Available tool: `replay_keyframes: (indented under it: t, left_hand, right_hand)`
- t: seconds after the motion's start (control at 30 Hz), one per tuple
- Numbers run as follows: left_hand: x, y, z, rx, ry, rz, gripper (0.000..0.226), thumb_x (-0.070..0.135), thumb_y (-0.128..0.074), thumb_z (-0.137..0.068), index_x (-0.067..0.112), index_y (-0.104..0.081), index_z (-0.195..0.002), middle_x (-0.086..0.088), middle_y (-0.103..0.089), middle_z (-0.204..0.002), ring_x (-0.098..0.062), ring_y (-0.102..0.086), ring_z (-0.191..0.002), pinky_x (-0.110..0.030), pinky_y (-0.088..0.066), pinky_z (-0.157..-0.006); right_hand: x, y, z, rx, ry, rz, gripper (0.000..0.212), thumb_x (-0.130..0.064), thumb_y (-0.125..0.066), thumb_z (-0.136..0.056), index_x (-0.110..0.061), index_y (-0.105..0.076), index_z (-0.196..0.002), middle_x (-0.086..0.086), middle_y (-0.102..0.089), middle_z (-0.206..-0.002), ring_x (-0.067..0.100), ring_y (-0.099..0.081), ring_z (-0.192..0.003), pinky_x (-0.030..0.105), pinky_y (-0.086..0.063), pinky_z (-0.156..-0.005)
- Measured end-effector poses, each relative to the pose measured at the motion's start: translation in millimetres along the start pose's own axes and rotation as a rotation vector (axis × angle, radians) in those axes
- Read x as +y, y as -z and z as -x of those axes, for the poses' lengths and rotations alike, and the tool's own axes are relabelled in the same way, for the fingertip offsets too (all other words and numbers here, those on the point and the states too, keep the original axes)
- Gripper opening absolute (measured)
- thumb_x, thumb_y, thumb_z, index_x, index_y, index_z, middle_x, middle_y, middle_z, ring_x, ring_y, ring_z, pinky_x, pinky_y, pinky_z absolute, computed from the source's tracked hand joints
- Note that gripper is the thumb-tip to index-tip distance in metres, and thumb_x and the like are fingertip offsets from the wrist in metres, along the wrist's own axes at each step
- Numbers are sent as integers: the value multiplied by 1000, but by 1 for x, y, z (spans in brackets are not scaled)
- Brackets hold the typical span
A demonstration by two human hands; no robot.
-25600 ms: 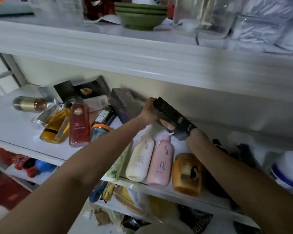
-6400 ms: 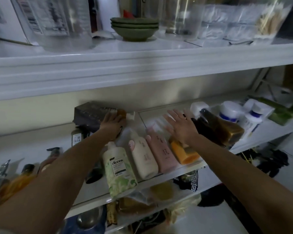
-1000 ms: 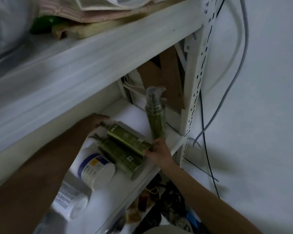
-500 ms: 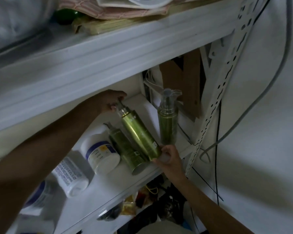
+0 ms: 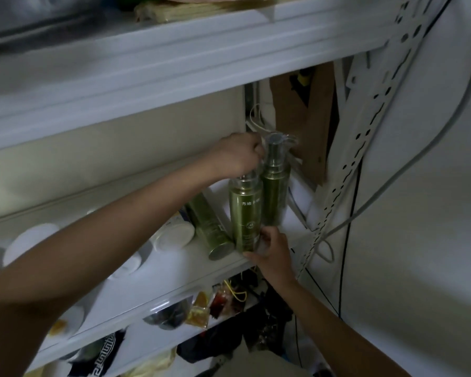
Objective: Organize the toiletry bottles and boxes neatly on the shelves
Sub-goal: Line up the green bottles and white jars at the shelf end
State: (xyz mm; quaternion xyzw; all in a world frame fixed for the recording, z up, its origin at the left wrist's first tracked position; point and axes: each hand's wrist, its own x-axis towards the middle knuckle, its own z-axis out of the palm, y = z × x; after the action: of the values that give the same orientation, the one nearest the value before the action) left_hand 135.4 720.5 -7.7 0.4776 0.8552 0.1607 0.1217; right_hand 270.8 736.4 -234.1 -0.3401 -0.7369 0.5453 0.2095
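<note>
A green pump bottle (image 5: 245,213) stands nearly upright at the right end of the white middle shelf (image 5: 174,278). My left hand (image 5: 235,156) grips its pump top, and my right hand (image 5: 272,251) holds its base at the shelf's front edge. Just behind it stands a second green pump bottle (image 5: 273,186) with a clear cap. A third green bottle (image 5: 210,227) lies on its side to the left, its base toward me.
White jars (image 5: 174,234) lie on their sides further left on the shelf. A perforated white upright (image 5: 346,164) and hanging cables (image 5: 392,186) border the right. Bags and dark items fill the lower shelf (image 5: 229,300). The upper shelf (image 5: 174,55) hangs close overhead.
The green bottle held in both hands has been tipped from slanted to nearly upright, beside the standing pump bottle. My left hand rose with its top.
</note>
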Motion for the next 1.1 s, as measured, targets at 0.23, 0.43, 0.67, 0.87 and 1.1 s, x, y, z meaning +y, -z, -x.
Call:
replay_keyframes:
  t: [0.23,0.43,0.67,0.87,1.1]
  left_hand:
    - [3,-4,17,113,-10,0,23,22,-38,-97,12,-54,-112,-10,-62,-104,-22,-54,-84,-34,-46,-77]
    - [3,-6,30,169,23,82,13,16,-45,-92,8,-48,-102,-12,-57,-93,-28,-56,-82,-33,-43,-67]
    - [5,-10,38,228,26,154,4,14,-47,-90,12,-43,-91,2,-49,-73,-12,-47,-62,-26,-34,-51]
    - [8,-11,37,210,36,196,7,15,-48,-91,12,-43,-94,0,-52,-79,-17,-51,-70,-29,-37,-57]
    - [7,-9,33,199,44,135,28,33,-52,-92,15,-45,-113,1,-56,-83,-20,-60,-75,-35,-50,-67]
  right_hand:
    - [-4,-1,-12,31,38,52,53,-14,-80,-61,-17,-52,-106,-3,-43,-100,16,-48,-95,20,-41,-70]
    - [-1,5,-22,-106,132,166,67,-24,-79,-69,-15,-51,-129,-3,-51,-115,17,-42,-112,30,-41,-89]
    - [3,7,-21,-115,131,156,59,-23,-78,-70,-15,-55,-123,6,-57,-114,20,-52,-104,28,-44,-81]
    - [4,15,-12,-87,167,203,57,-25,-77,-72,-15,-55,-123,5,-48,-110,16,-47,-101,25,-38,-76]
    - [8,29,-17,-162,47,98,45,-18,-73,-77,-12,-56,-119,4,-57,-107,15,-54,-98,19,-41,-75]
